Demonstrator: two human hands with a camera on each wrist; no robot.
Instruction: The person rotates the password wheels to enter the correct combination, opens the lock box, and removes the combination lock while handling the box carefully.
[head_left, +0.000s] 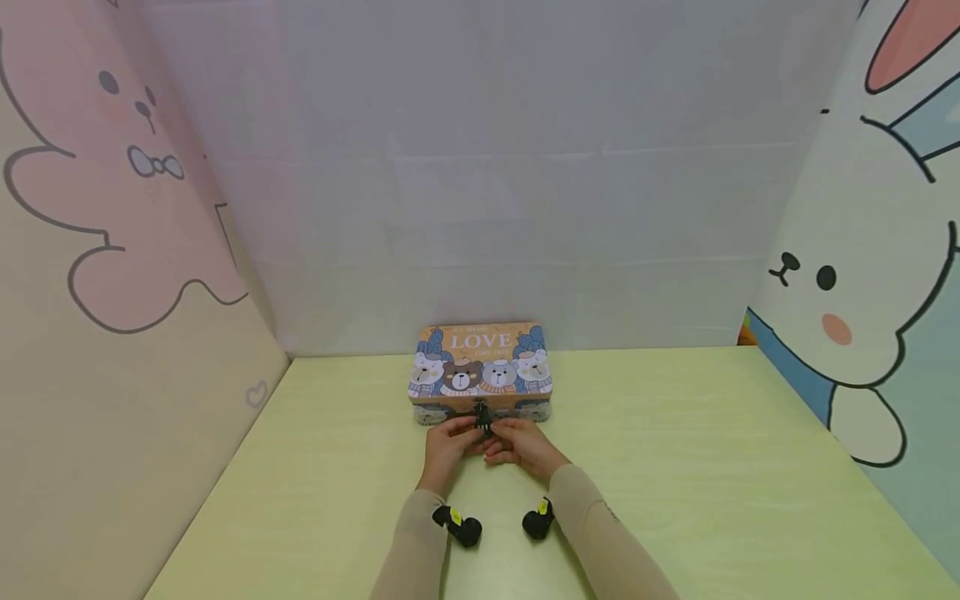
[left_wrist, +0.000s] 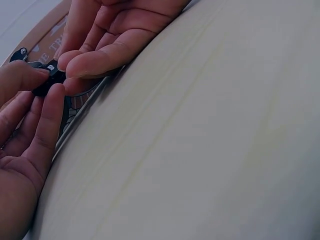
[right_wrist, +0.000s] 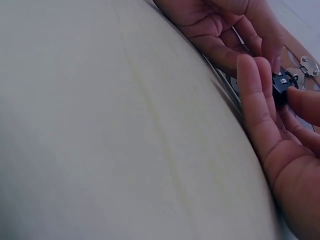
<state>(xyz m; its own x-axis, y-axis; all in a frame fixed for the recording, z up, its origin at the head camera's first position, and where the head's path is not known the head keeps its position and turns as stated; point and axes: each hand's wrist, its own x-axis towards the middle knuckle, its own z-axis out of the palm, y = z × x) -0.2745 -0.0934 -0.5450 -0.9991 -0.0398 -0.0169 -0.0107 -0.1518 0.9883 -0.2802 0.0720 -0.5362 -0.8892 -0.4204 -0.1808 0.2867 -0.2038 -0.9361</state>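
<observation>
A small black combination padlock (head_left: 483,418) with number wheels is at the front clasp (right_wrist: 309,65) of a tin box (head_left: 480,342). The box lid is down and bears the word LOVE above a row of cartoon bears. From the left, my left hand (head_left: 447,454) pinches the padlock between thumb and fingertips. My right hand (head_left: 528,447) pinches it from the other side, its lower fingers held out straighter. In the right wrist view, the padlock (right_wrist: 281,87) shows wheels between both thumbs. Fingers hide part of its body, and whether its shackle is locked cannot be told.
The box stands on a pale yellow-green table (head_left: 675,467), near the back edge by a white cloth wall (head_left: 510,208). Side panels with a cartoon bear (head_left: 150,225) and a rabbit (head_left: 847,250) flank the table. Black wrist cameras (head_left: 468,532) sit on both forearms.
</observation>
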